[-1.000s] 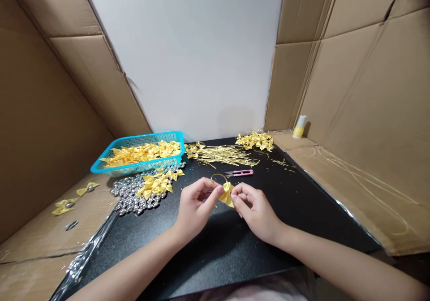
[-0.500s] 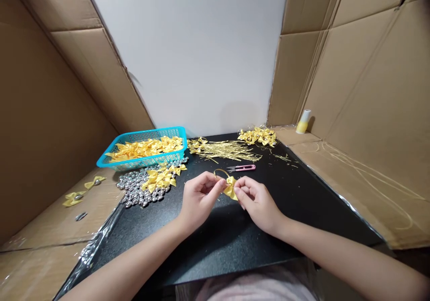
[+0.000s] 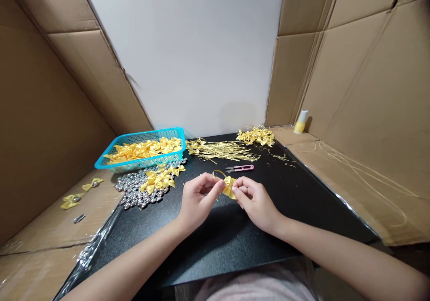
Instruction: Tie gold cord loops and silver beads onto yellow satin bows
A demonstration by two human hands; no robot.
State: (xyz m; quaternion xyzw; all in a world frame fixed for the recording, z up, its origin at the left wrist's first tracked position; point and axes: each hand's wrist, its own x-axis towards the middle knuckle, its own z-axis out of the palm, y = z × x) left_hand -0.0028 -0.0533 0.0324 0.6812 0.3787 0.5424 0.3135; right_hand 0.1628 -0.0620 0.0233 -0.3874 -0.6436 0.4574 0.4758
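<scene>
Between my two hands, above the black table [image 3: 262, 242], is a yellow ribbon bow [image 3: 230, 188]. My left hand [image 3: 199, 200] pinches it from the left, thumb against fingertips. A thin gold twist tie [image 3: 218, 172] arches up in a loop from those fingertips; where its ends run is hidden. On the other side, the closed fingers of my right hand [image 3: 255, 201] grip the bow's right edge. Just beyond the hands lies a pair of pink-handled thread snips [image 3: 240, 168].
A turquoise basket [image 3: 141, 161] of yellow bows stands back left, with silver beads [image 3: 134, 189] and loose bows [image 3: 159, 179] before it. Gold ties [image 3: 228, 151] and a heap of beaded bows [image 3: 255, 136] lie at the back. A thread spool [image 3: 300, 122] stands right, near cardboard walls [image 3: 376, 77].
Both hands keep their hold on the bow, which has turned slightly between the fingers. The whole view has shifted a little.
</scene>
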